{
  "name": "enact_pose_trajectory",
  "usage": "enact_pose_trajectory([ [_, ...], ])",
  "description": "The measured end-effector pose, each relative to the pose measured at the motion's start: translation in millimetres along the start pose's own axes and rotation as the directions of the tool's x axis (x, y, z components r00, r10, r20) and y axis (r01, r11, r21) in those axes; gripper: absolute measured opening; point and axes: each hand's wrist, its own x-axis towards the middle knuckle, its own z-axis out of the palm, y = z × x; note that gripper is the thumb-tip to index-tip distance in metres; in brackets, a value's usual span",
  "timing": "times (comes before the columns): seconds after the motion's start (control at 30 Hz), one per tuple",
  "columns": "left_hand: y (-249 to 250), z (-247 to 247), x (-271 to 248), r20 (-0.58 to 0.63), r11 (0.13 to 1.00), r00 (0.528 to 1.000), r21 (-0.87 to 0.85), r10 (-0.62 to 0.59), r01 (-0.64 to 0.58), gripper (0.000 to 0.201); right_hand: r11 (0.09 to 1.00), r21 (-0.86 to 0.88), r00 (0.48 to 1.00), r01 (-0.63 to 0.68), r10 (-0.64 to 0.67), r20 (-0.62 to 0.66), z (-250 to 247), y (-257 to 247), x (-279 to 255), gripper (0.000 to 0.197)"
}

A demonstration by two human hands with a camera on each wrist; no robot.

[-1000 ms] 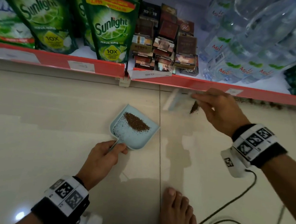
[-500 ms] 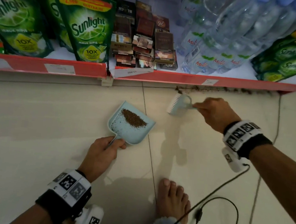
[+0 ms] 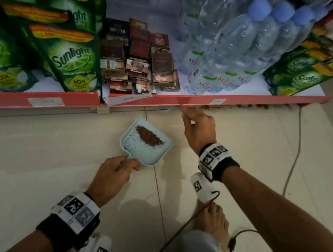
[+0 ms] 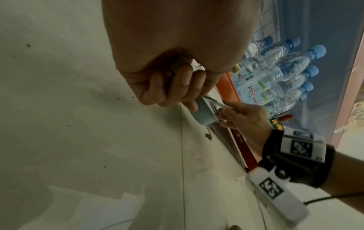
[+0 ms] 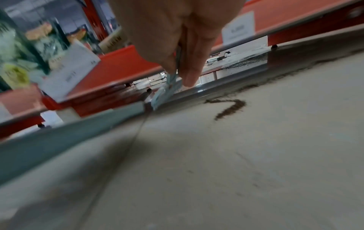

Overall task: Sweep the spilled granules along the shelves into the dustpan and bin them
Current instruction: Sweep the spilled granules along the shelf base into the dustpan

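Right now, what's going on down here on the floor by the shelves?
A person is crouched sweeping up spilled brown granules. The left hand holds the light blue dustpan by its handle flat on the floor, with a pile of granules already in it. The right hand holds a small brush at the foot of the red shelf, where more granules still lie.

- Pale blue plastic dustpan (image 3: 148, 148): smooth, matt
- Fine brown granules (image 3: 149, 137): gritty, dull, heaped in the pan
- Cream tiled floor (image 3: 34, 163): glazed, glossy, with soft reflections
- Clear plastic water bottles (image 3: 241, 51): shiny, with matt blue caps
- Green detergent pouches (image 3: 71, 60): glossy film
- Red shelf edge strip (image 3: 41, 100): smooth, with a slight sheen
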Motion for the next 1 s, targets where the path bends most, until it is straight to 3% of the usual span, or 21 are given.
enact_pose_trajectory([
  [0.13, -2.6, 7.5, 5.9, -0.011, 0.999, 1.0, 0.026, -0.019, 0.02, 0.031, 0.987, 0.129, 0.992, -0.094, 0.104, -0.074, 5.4, 40.9, -11.5, 0.023],
  [0.3, -7.9, 26.1, 16.4, -0.062, 0.998, 0.996, 0.027, -0.058, 0.06, 0.03, 0.986, 0.162, 0.992, -0.046, 0.065, -0.113, 21.8, 69.9, 10.1, 0.02],
  [0.43, 5.0, 50.1, 18.8, 0.044, 0.987, 0.988, 0.057, -0.151, 0.149, 0.035, 0.998, 0.017, 0.998, -0.053, 0.053, 0.023, 21.6, 90.9, 31.5, 0.025],
  [0.53, 28.8, 58.4, 18.1, -0.099, 0.998, 0.993, -0.003, -0.06, 0.06, 0.038, 0.992, -0.066, 0.984, 0.104, -0.093, 0.153, -8.1, 114.4, 31.0, 0.032],
  [0.63, 39.0, 66.3, 13.7, -0.142, 0.995, 0.985, -0.052, -0.096, 0.089, 0.032, 0.967, -0.134, 0.951, 0.217, -0.178, 0.251, -49.0, 146.2, 17.7, 0.037],
  [0.7, 42.3, 70.7, 10.3, -0.146, 0.991, 0.981, -0.058, -0.13, 0.123, 0.031, 0.964, -0.127, 0.951, 0.234, -0.2, 0.235, -69.9, 160.8, 7.6, 0.032],
  [0.8, 42.0, 74.3, 6.1, -0.17, 0.988, 0.975, -0.076, -0.145, 0.134, 0.031, 0.967, -0.019, 0.956, 0.254, -0.248, 0.156, -75.7, 159.5, 2.4, 0.03],
  [1.0, 38.6, 83.4, 1.2, -0.195, 0.985, 0.967, -0.094, -0.163, 0.147, 0.035, 0.951, 0.157, 0.954, 0.265, -0.283, 0.103, -33.2, 107.6, 19.2, 0.032],
])
